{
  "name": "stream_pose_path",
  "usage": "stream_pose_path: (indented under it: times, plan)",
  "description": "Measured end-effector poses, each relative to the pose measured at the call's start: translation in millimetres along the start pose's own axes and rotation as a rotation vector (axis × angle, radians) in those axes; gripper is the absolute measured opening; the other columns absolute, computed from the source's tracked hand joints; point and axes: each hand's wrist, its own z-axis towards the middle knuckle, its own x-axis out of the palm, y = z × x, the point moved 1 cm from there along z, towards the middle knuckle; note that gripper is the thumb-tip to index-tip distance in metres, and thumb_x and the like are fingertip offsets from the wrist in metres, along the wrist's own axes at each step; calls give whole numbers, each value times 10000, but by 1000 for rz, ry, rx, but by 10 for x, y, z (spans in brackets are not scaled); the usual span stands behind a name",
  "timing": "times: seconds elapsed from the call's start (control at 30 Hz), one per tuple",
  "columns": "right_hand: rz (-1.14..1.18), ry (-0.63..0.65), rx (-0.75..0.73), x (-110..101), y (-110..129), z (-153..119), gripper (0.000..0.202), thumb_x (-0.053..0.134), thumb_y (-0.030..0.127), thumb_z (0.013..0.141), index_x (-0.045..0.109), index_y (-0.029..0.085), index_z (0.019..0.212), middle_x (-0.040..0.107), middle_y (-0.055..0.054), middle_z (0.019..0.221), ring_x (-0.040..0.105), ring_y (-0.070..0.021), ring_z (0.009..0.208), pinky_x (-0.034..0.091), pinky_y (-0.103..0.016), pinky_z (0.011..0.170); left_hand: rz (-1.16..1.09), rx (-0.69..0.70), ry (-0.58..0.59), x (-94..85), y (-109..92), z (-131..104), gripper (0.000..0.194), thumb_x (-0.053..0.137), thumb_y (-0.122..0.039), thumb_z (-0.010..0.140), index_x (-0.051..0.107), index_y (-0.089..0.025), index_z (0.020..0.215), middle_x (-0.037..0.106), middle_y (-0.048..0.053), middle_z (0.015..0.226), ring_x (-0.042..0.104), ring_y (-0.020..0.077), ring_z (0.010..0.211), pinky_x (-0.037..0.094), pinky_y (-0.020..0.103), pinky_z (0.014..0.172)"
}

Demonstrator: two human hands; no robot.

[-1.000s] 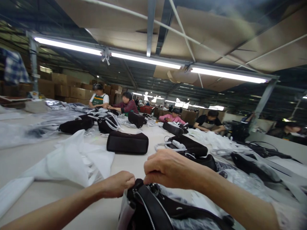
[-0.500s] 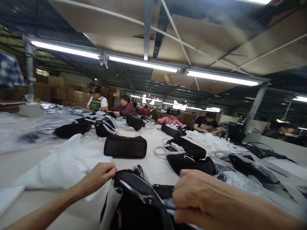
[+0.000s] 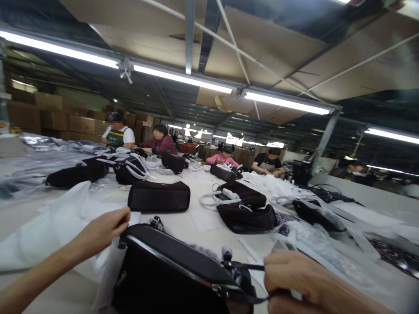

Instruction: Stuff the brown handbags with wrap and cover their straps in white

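Note:
A black bag (image 3: 176,270) with a long silver zipper across its top lies at the near edge of the table. My left hand (image 3: 109,226) is closed at the bag's far left corner, beside translucent white wrapping; what its fingers pinch is too small to make out. On the other side, my right hand (image 3: 294,279) is closed around black straps at the bag's right end. The zipper's metal end shows between the bag's top and that hand.
Ahead on the white table (image 3: 166,176) lie a black bag (image 3: 159,196), more black bags (image 3: 244,209) with pale wrapped handles, and white sheets (image 3: 62,218) at left. Several people work along the far side. Clear plastic (image 3: 321,248) lies at right.
My right hand has moved right and down, and the bag's top now stretches out straighter with more of the zipper showing. The view has shifted, so the surroundings appear further left.

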Motion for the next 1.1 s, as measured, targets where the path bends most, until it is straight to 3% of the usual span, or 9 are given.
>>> stream_pose_path:
  times: [0.1, 0.2, 0.3, 0.37, 0.5, 0.63, 0.77, 0.93, 1.1]
  plan:
    - [-76, -111, -75, -184, 175, 226, 283, 533, 308, 1007, 612, 193, 760, 591, -1, 749, 561, -126, 691, 382, -231, 602, -17, 220, -25, -75, -566, 65, 283, 432, -352, 851, 645, -209, 970, 685, 53, 996, 613, 251, 910, 437, 308, 819]
    - [-233, -169, -212, -266, 266, 532, 286, 511, 264, 1016, 613, 173, 765, 554, -9, 781, 531, -124, 697, 371, -232, 601, -153, 423, 318, 18, -1271, 21, 301, 480, -297, 881, 680, -241, 1099, 683, 16, 1177, 601, 234, 1102, 392, 293, 1011]
    - [-380, -262, -266, -210, 290, 769, 279, 544, 227, 993, 590, 175, 723, 568, -18, 798, 521, -138, 700, 381, -250, 616, -270, 531, 654, 237, -1791, -89, 294, 621, -268, 794, 688, -245, 1079, 703, -10, 1104, 626, 230, 1016, 455, 266, 904]
    - [-376, -373, -238, -156, 294, 796, 175, 593, 199, 955, 601, 180, 782, 610, -40, 885, 554, -160, 784, 415, -259, 674, -285, 526, 645, 403, -1952, -152, 215, 650, -246, 746, 683, -227, 957, 703, -6, 992, 628, 227, 903, 474, 265, 796]
    - [-179, -517, 137, -38, 289, 516, 216, 731, 324, 835, 558, 195, 824, 607, -11, 819, 558, -169, 734, 409, -269, 646, -247, 466, 373, 656, -1966, -265, 125, 575, -213, 749, 626, -213, 863, 673, 38, 934, 610, 236, 878, 462, 298, 783]
    - [-56, -147, 415, 254, 290, 252, 378, 850, 479, 665, 597, 208, 743, 644, 19, 745, 568, -165, 651, 314, -258, 563, -372, 519, 308, 741, -1906, -345, 134, 527, -188, 750, 594, -225, 859, 670, 31, 946, 603, 212, 879, 460, 295, 821]
    - [-154, -116, 360, 412, 271, 281, 71, 662, 205, 850, 630, 198, 787, 686, -5, 808, 610, -146, 677, 303, -258, 575, -400, 467, 315, 738, -1848, -323, 194, 560, -212, 752, 620, -217, 937, 678, 41, 999, 604, 230, 940, 459, 318, 875]
    - [-598, -200, 158, 226, 132, 308, 238, 503, 23, 881, 645, 200, 807, 670, -31, 848, 593, -149, 662, 253, -295, 541, -420, 395, 415, 669, -1790, -313, 381, 637, -230, 760, 618, -228, 1140, 665, 46, 1165, 588, 250, 1081, 443, 333, 984]
    - [-338, -216, 156, 177, 10, 280, 323, 438, 47, 903, 656, 226, 1060, 695, -50, 1015, 667, -169, 777, 446, -261, 637, -288, 504, 435, 633, -1912, -400, 375, 650, -171, 792, 616, -230, 1160, 603, 82, 1284, 522, 279, 1197, 387, 400, 1092]
